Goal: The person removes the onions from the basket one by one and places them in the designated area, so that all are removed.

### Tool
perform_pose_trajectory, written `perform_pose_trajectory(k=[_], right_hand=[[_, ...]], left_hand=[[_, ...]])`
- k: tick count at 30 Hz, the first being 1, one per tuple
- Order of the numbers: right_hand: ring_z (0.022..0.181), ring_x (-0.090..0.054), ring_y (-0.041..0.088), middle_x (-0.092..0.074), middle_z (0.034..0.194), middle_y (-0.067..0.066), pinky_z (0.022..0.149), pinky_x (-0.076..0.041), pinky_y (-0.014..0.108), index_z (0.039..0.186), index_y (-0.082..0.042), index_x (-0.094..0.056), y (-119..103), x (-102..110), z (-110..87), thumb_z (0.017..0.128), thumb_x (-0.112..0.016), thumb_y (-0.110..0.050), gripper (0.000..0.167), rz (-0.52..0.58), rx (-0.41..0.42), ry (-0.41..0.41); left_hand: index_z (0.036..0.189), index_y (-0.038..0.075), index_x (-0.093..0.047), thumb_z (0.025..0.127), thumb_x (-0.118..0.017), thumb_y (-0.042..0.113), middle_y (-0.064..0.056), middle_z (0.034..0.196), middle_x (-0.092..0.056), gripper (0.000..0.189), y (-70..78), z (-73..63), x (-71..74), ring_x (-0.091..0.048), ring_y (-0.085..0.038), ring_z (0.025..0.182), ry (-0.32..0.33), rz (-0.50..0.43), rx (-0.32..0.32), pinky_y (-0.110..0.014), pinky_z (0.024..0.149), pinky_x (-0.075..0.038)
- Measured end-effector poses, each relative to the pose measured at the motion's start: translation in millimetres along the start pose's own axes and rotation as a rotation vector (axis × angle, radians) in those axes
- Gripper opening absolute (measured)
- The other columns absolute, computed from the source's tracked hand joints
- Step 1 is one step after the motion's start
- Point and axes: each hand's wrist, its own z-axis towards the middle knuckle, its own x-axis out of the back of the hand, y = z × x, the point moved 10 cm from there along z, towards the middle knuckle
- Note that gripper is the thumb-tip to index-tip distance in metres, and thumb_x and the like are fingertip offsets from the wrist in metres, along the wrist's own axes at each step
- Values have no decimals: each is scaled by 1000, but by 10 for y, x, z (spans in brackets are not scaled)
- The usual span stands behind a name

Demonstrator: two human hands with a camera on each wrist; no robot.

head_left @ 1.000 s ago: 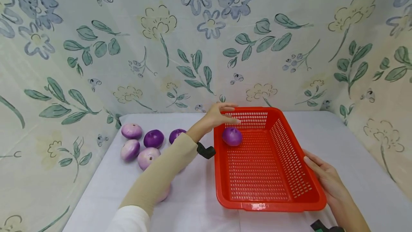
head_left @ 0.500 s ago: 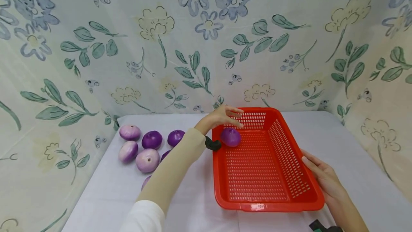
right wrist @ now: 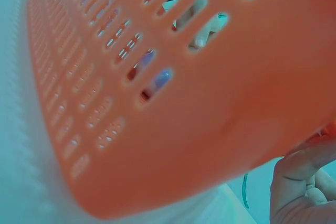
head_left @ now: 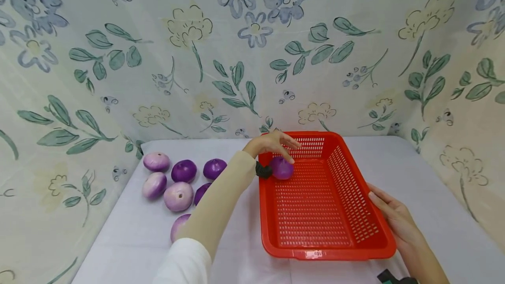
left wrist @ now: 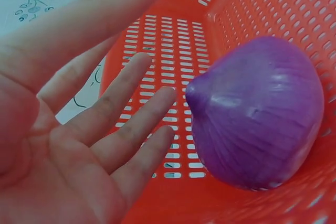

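Observation:
In the head view, one purple onion (head_left: 281, 171) lies in the back left corner of a red plastic basket (head_left: 315, 214). My left hand (head_left: 272, 143) reaches over the basket's left rim, just above that onion. The left wrist view has the left hand (left wrist: 79, 140) with fingers spread and a gap between them and the onion (left wrist: 262, 114). My right hand (head_left: 398, 220) holds the basket's right rim, its thumb on the outer edge. From the right wrist, the perforated basket wall (right wrist: 220, 119) fills most of the view, with the right hand (right wrist: 304, 187) at its rim.
Several more onions sit on the white-covered table left of the basket, among them a pale one (head_left: 179, 196) and a dark purple one (head_left: 183, 171). The left sleeve (head_left: 221, 205) partly covers two of them. A flowered cloth (head_left: 236, 56) hangs behind the table.
My left hand has shifted slightly right and its fingers have dipped closer over the onion in the basket. The right hand keeps its hold on the rim.

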Motion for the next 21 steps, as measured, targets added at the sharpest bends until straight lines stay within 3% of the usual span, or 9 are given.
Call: perform_pose_trajectory(k=[11, 21], right_hand=[[99, -69, 14, -72, 112, -7, 83, -58, 33, 113, -34, -74, 13, 20, 15, 105, -51, -17, 29, -17, -12, 9], [98, -69, 14, -72, 113, -6, 83, -58, 34, 114, -32, -75, 11, 9, 12, 105, -50, -16, 30, 8, -2, 2]], left_hand=[[136, 7, -62, 81, -81, 4, -14, 142, -56, 58, -24, 58, -46, -44, -33, 136, -101, 164, 35, -46, 106, -44], [123, 17, -72, 78, -85, 6, -4, 132, -65, 48, -156, 105, -23, -50, -25, 130, -63, 285, 124, -44, 106, -44]])
